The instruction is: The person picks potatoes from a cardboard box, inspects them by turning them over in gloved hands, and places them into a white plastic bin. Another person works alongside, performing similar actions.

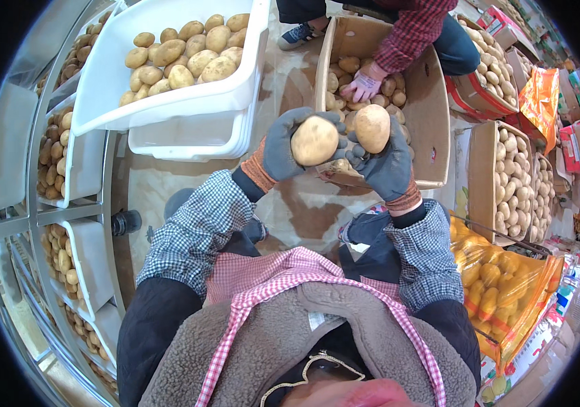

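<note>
My left hand (286, 145), in a dark grey work glove with an orange cuff, is shut on a large potato (314, 141). In my right hand (387, 165), gloved alike, a second potato (372, 128) is held upright. Both hands are close together above the near side of an open cardboard box (430, 117) with loose potatoes in it. A white plastic tub (168, 108) holding a heap of potatoes (188, 56) is stacked on other white tubs, left of my left hand.
A co-worker's pink-gloved hand (365, 85) reaches into the same box from the far side. A metal rack (30, 224) with potato-filled tubs runs along the left. On the right are cardboard boxes of potatoes (514, 178) and an orange plastic bag (509, 285) of produce.
</note>
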The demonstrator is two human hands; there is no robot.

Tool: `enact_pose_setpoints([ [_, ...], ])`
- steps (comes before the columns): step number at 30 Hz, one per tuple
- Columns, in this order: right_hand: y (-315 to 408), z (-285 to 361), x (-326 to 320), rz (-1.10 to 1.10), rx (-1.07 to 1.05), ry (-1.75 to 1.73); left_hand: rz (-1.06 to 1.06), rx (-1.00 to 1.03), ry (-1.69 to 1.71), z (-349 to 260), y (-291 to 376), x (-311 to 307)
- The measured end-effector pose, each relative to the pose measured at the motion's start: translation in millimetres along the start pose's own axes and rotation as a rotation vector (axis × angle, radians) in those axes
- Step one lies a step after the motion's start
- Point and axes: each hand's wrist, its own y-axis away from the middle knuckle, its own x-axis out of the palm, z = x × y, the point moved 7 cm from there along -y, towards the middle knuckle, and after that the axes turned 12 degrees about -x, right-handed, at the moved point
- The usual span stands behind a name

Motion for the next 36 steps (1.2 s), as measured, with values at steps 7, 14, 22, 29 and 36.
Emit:
enact_pose_setpoints([
  [7, 12.6, 30.1, 49.0, 0.228, -0.439, 1.135, -0.005, 0.036, -0.575, 7.0, 0.0, -30.2],
  [14, 12.6, 28.1, 49.1, 0.238, -0.375, 0.967, -0.038, 0.359, -0.982, -11.4, 4.5, -1.3],
  [22, 3.3, 15.9, 30.2, 0.266, -0.326, 0.980, -0.100, 0.717, -1.521, -22.7, 20.2, 23.3],
  [29, 8.6, -3.9, 32.1, 0.268, -0.298, 1.011, -0.145, 0.722, -1.580, -18.7, 24.1, -0.2],
  [36, -15.1, -9.4, -24.5, 0.076, -0.166, 0.173, -0.111, 0.365, -0.581, -21.5, 4.6, -32.0],
])
